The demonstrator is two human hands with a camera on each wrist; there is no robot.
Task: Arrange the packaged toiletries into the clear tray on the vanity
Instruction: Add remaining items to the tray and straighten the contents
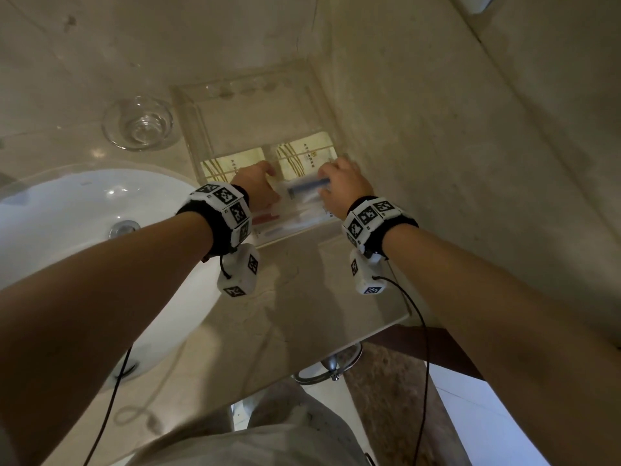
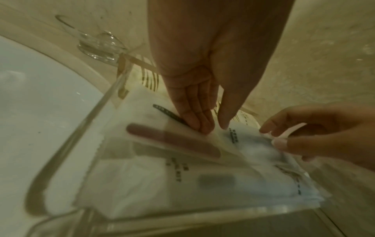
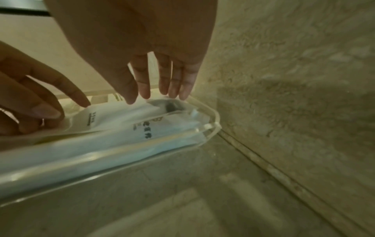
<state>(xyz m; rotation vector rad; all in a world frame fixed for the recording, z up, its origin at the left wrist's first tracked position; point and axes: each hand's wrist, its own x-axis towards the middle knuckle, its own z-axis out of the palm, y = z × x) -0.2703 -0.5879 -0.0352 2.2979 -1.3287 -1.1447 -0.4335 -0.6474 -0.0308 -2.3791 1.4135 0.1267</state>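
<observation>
The clear tray (image 1: pixel 191 122) stands on the vanity against the right wall. Two cream packets with gold stripes (image 1: pixel 302 153) lie side by side in its middle. Several white and clear packets are stacked at its near end, one with a red strip (image 2: pixel 172 141) and one with a blue item (image 1: pixel 309 188). My left hand (image 2: pixel 213 126) presses its straight fingers (image 2: pixel 194 118) down on the stack. My right hand (image 3: pixel 138 99) pinches the far edge of the blue-item packet (image 3: pixel 121 115) between thumb and fingers, beside the tray's right corner (image 3: pixel 213 115).
A glass bowl (image 1: pixel 137 124) sits left of the tray. The white sink (image 1: pixel 67 213) lies front left, close to the tray's left wall (image 2: pixel 113 89). A stone wall (image 1: pixel 437 129) runs tight along the tray's right side. The vanity's front edge (image 1: pixel 369 327) is near my wrists.
</observation>
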